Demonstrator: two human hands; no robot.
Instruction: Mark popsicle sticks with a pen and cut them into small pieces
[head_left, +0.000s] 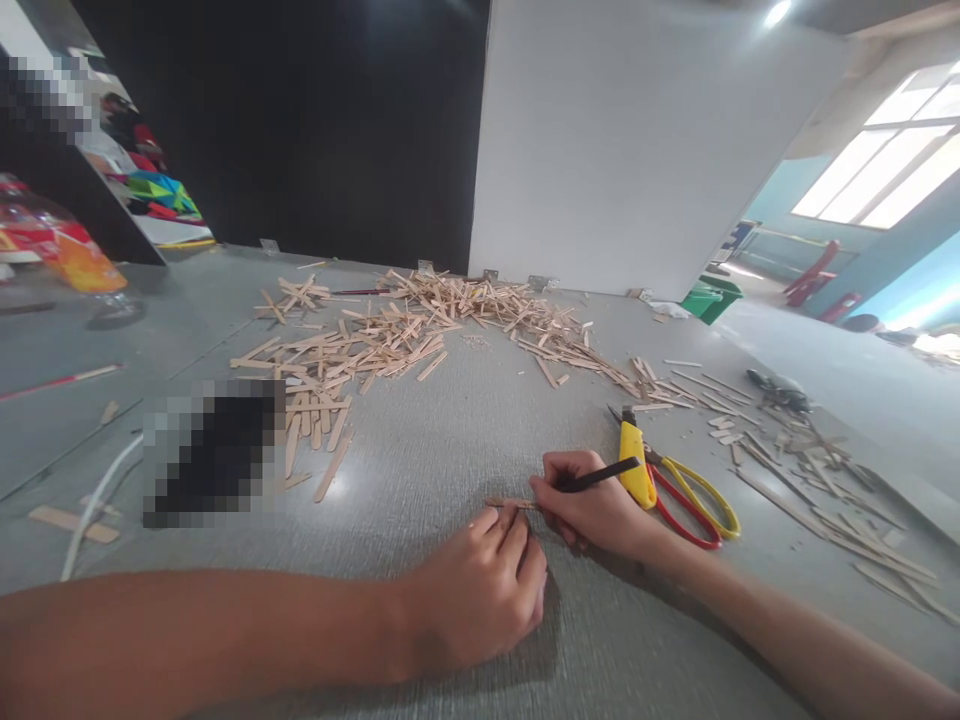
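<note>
On the grey table, my left hand (pixel 480 585) presses a small piece of wooden stick (pixel 517 502) down with its bent fingertips. My right hand (pixel 589 500) is closed around a slim black pen-like tool (pixel 604 474), whose upper end points up to the right. The tool's tip is hidden by my fingers, near the right end of the wood piece. Just right of that hand lie a yellow-handled utility knife (pixel 636 462) and scissors-like cutters (pixel 697 500) with one red and one yellow handle.
Loose wooden craft sticks (pixel 390 335) are heaped across the back of the table. Split strips and scraps (pixel 802 480) lie at the right. A pixelated dark object (pixel 217 455) with a white cable (pixel 97 500) sits left. An orange drink bottle (pixel 79 255) stands far left.
</note>
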